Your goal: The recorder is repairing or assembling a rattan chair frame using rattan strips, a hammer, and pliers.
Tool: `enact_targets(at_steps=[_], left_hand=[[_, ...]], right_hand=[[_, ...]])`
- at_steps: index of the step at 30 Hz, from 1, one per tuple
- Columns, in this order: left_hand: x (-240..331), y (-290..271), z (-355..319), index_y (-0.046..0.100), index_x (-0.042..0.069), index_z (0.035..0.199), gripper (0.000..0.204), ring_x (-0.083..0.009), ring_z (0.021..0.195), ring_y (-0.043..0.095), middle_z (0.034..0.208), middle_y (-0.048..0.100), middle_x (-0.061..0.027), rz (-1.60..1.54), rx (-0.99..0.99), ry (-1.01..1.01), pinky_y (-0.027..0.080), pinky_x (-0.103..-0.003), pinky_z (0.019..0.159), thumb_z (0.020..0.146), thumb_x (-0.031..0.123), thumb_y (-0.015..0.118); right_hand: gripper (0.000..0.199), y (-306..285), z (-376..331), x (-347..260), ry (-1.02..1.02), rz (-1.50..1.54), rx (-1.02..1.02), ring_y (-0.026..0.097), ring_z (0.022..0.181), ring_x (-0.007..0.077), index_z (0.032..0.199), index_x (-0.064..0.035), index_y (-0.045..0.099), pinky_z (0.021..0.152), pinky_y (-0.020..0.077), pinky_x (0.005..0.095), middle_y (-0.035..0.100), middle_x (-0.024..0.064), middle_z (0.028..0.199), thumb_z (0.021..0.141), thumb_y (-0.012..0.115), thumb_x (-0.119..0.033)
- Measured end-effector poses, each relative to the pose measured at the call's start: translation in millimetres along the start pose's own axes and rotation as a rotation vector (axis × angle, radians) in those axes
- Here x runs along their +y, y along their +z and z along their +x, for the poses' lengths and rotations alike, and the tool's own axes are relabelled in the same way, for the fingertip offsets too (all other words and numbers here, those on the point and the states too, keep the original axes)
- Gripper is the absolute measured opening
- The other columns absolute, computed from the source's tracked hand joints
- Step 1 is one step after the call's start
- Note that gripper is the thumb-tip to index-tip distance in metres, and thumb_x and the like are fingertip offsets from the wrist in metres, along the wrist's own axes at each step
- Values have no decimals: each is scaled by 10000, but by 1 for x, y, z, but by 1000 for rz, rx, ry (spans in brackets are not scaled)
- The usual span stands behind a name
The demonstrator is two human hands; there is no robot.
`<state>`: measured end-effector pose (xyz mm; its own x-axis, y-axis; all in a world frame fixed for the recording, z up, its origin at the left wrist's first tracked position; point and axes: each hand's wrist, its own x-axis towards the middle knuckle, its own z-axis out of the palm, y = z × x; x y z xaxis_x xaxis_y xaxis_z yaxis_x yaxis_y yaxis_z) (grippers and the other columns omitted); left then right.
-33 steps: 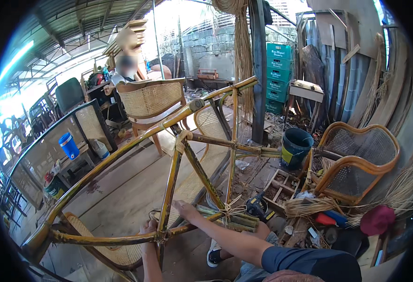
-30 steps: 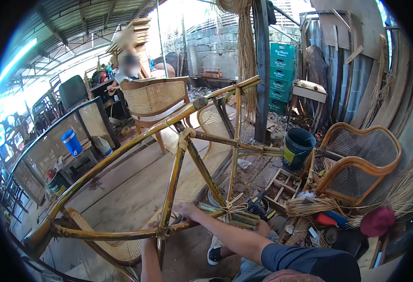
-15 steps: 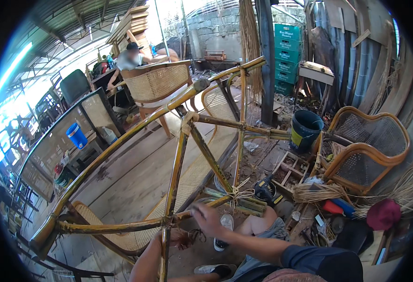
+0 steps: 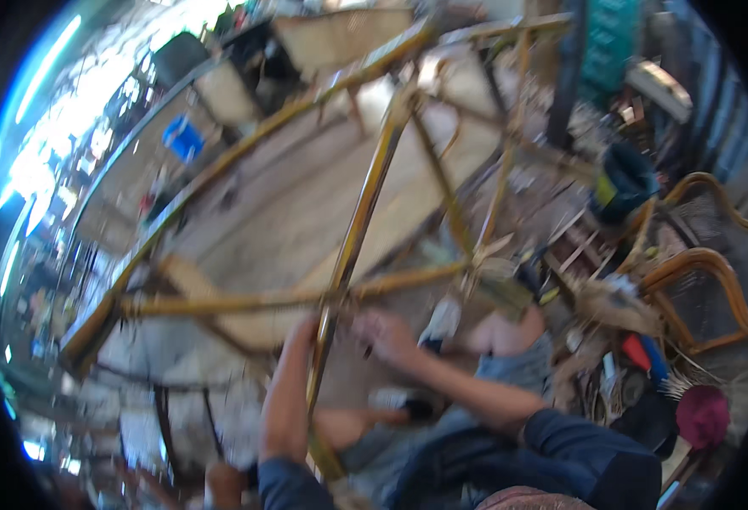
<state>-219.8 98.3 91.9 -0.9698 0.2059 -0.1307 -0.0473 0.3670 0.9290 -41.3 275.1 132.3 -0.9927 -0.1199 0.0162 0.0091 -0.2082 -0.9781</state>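
The picture is badly motion-blurred. A large yellow rattan furniture frame (image 4: 365, 204) stands tilted in front of me, its long poles crossing just above my knees. My left hand (image 4: 304, 330) is up against the upright pole at the crossing with the horizontal bar. Just right of that joint is my right hand (image 4: 384, 337), fingers curled, a small dark spot beside it. Neither hand's grip can be made out. A bound joint with loose strip ends (image 4: 484, 259) lies further right along the bar.
A finished rattan armchair (image 4: 714, 280) stands at the right, with a dark bucket (image 4: 627, 178) behind it and a red cap (image 4: 701, 416) below. A blue bucket (image 4: 185, 136) sits at the left, green crates (image 4: 612, 42) at the back. Scraps litter the floor.
The view has swung down and closer, so the frame now fills the picture. Both hands have come together at the pole crossing; the right hand moved left from the bound joint.
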Motion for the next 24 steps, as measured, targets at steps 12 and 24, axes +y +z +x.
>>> enact_targets(at_steps=[12, 24], left_hand=[[43, 47, -146, 578, -23, 820, 492, -467, 738, 538, 759, 579, -276, 386, 569, -118, 399, -508, 649, 944, 360, 295], [50, 47, -151, 580, -38, 876, 503, -417, 611, 513, 659, 555, -221, 352, 514, -50, 420, -462, 614, 959, 371, 298]], right_hand=[[213, -44, 34, -54, 207, 489, 59, 403, 408, 94, 707, -63, 499, 431, 337, 258, 419, -13, 526, 875, 528, -191], [320, -93, 110, -65, -283, -967, -201, 539, 595, 290, 823, 14, 573, 590, 436, 367, 542, 166, 634, 877, 534, -298]])
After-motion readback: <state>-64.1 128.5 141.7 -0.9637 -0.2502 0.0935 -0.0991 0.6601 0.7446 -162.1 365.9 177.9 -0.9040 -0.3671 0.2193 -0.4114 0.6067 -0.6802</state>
